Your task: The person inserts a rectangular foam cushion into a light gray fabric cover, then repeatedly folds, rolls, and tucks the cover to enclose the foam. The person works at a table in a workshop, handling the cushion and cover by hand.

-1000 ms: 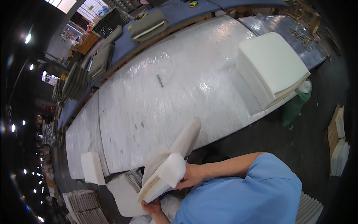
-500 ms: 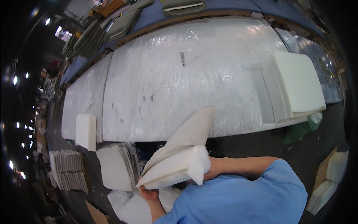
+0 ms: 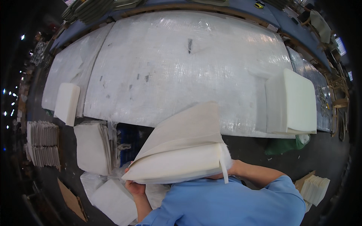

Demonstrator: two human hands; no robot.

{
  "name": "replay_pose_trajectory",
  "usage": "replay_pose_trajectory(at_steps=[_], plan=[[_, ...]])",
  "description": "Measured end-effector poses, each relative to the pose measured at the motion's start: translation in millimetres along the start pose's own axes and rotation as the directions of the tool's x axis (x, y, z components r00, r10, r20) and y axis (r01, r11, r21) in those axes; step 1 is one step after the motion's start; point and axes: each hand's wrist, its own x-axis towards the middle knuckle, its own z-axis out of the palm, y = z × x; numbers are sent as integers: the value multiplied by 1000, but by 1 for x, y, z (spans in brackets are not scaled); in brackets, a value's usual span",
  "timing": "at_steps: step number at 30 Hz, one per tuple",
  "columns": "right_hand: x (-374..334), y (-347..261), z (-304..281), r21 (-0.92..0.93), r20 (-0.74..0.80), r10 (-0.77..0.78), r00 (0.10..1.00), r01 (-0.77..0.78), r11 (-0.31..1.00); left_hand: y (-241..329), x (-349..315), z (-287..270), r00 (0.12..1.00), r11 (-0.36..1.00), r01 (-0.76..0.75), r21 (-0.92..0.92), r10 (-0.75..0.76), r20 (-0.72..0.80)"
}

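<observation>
White pad [image 3: 181, 164] and beige fabric cover [image 3: 188, 124], held in front of the person's blue shirt [image 3: 233, 199]. The pad lies along the near side of the cover, tapering to a corner at the left; its right end is blunt, with white fluff and a narrow strip hanging there. The cover's raised peak overlaps the near edge of the plastic-wrapped table [image 3: 169, 75] in this view; whether they touch cannot be told. Beyond the peak, a broad stretch of tabletop runs between the white foam block [image 3: 67, 103] at left and the stack of foam sheets [image 3: 299, 101] at right, while dark floor [image 3: 249, 147] borders the near edge. The left hand [image 3: 134, 186] is closed on the tapered corner, the pad extending rightward from it. The right hand [image 3: 230, 171] is at the blunt end, mostly hidden behind the pad; its finger opening and grip cannot be told.
</observation>
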Motion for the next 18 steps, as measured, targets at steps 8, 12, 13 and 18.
replay_pose_trajectory(at_steps=[8, 12, 13, 18], plan=[[-10, -10, -29, 65, -11, 23, 1000, -22, 998, -1, 0, -11, 1000, 1000, 4, -20, -4, 0], [-8, -19, -88, -225, 313, 504, 805, -453, 863, -1, 1, -15, 1000, 998, 25, -61, -25, -14], [-3, -29, -108, -265, 286, 546, 787, -483, 835, 0, -2, -17, 1000, 999, 12, -42, -14, -28], [-12, -49, -160, 298, 252, 536, 806, -592, 749, 2, 6, -13, 999, 998, -12, 57, 10, 37]])
